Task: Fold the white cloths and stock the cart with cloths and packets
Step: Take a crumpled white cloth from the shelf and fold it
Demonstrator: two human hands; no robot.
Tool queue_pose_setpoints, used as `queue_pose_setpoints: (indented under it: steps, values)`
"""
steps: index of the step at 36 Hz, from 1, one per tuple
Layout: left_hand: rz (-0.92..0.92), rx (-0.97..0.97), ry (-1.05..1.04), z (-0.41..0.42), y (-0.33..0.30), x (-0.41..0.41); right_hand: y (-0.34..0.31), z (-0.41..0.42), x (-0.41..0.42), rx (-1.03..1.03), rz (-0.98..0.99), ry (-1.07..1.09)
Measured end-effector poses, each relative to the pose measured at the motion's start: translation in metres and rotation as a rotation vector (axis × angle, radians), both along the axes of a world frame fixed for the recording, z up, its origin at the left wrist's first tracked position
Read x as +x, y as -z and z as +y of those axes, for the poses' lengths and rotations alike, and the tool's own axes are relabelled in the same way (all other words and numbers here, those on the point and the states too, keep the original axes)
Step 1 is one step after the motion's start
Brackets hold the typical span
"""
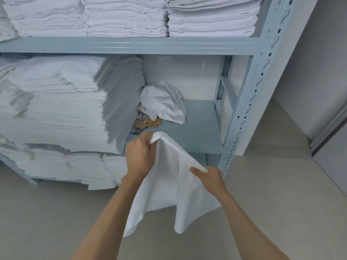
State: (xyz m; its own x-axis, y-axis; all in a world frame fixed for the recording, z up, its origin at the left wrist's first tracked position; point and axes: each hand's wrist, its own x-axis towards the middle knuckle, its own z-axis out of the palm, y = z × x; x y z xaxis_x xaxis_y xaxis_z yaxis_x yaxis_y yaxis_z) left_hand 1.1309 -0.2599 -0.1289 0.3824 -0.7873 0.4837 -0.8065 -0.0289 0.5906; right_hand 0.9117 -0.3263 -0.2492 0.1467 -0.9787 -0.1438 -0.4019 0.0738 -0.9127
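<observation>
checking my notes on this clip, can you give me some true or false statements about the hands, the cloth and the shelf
1. Both hands hold the same white cloth. True: the left hand grips one end of its top edge and the right hand grips the other.
2. The cloth lies flat on the shelf. False: it hangs in the air in front of the blue-grey shelf.
3. A crumpled white cloth sits on the middle shelf. True.
4. The packets lie on the floor. False: they lie on the shelf, beside the crumpled cloth.
5. The top shelf holds no cloths. False: stacks of folded cloths fill it.
</observation>
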Motion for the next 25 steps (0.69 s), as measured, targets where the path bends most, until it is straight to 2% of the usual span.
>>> queue_pose_setpoints:
  steps: [8, 11, 16, 20, 25]
  values:
    - [0.001, -0.084, -0.084, 0.005, -0.018, 0.028, 0.06, 0.006, 0.008, 0.103, 0.228, -0.21]
    - [-0.007, -0.132, -0.108, 0.009, -0.034, 0.046, 0.072, 0.001, 0.009, 0.109, 0.326, -0.222]
    - [-0.05, -0.159, -0.188, 0.021, -0.055, 0.078, 0.066, -0.015, 0.021, 0.112, 0.197, -0.071]
    - [-0.124, -0.152, -0.273, 0.036, -0.057, 0.11, 0.041, -0.036, 0.025, -0.06, 0.229, 0.087]
    - [-0.119, -0.156, -0.384, 0.051, -0.051, 0.141, -0.008, -0.065, 0.029, -0.32, 0.227, 0.276]
